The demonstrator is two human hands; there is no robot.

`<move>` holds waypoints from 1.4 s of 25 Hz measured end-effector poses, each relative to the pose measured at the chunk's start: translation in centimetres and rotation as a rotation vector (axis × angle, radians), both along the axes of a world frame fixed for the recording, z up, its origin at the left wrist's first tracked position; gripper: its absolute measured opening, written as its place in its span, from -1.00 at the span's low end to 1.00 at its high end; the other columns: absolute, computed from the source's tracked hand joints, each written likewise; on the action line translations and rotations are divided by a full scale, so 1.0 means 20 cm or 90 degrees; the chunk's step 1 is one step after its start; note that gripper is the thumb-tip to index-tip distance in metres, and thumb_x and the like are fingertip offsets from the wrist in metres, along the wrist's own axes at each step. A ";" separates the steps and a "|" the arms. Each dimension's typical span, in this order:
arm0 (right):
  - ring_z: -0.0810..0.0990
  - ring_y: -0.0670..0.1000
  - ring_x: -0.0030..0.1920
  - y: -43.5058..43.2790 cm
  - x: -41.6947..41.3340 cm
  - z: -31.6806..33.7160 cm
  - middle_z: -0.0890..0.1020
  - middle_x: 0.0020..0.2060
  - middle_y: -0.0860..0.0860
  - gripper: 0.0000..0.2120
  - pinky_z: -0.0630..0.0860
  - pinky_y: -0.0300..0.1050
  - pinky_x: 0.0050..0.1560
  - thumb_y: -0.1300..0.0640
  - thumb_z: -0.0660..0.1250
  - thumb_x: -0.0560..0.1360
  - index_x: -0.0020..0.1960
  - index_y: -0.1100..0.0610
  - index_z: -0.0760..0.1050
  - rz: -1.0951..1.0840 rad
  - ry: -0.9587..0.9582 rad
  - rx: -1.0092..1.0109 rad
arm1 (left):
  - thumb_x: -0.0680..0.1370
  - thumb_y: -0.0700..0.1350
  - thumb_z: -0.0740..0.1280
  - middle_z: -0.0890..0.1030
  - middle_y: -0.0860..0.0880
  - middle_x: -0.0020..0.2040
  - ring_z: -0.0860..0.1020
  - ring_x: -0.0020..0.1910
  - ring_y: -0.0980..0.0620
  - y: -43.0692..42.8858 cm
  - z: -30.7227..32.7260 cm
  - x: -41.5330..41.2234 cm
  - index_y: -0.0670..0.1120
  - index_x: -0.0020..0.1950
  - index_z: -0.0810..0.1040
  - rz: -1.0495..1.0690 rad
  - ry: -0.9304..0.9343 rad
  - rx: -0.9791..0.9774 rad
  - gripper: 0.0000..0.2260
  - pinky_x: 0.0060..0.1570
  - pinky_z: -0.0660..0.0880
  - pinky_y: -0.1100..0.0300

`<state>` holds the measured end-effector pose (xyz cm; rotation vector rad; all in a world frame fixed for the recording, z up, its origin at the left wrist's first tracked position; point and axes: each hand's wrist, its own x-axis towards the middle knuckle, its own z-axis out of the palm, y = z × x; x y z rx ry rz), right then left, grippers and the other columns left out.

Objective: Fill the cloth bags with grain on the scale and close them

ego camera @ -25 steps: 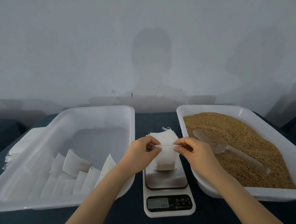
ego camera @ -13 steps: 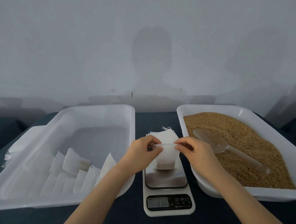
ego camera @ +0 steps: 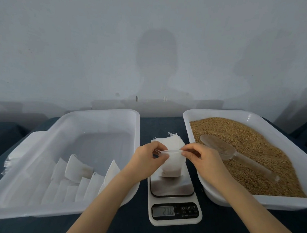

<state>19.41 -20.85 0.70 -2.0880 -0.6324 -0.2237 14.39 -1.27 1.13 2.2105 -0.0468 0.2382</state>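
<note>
One digital kitchen scale [ego camera: 172,195] stands on the dark blue tabletop [ego camera: 163,123]. Its display faces the person and shows digits that look like 236, though they are blurred.

One small white cloth bag [ego camera: 172,166] stands upright on the scale's steel platform, with a brownish fill showing faintly through its lower part. Two bare hands hold it by the mouth. The left hand [ego camera: 148,161] has its thumb and forefinger closed in a pinch on the left end of the rim, where a thin loop of string shows, and its other fingers are curled. The right hand [ego camera: 205,161] pinches the right end in the same way. The rim is drawn flat and taut between them.

Just behind the scale lies one fanned stack of empty white bags [ego camera: 169,141]; they are too closely layered to count.

There are two white plastic trays, one on each side of the scale. The left tray [ego camera: 104,114] holds a cluster of filled bags [ego camera: 78,167] at its near end. At least eight can be seen, but they overlap, so an exact count cannot be told. Beyond this tray, further left of the scale, sits another pile of white bag material [ego camera: 14,155].

The right tray [ego camera: 219,112] is filled with golden-brown grain [ego camera: 252,146]. One clear plastic scoop [ego camera: 223,150] lies on the grain with its bowl toward the scale and its handle pointing away.
</note>
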 end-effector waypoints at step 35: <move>0.53 -0.17 -0.41 -0.01 0.00 0.02 0.61 -0.30 -0.14 -0.83 0.35 -0.44 -0.43 0.17 0.19 0.59 0.04 -0.02 0.53 -0.042 0.017 0.124 | 0.56 -0.25 0.23 0.66 -0.31 -0.15 0.65 -0.12 -0.23 0.73 0.02 -0.16 -0.33 -0.06 0.61 0.502 0.221 0.109 -0.80 -0.02 0.57 -0.01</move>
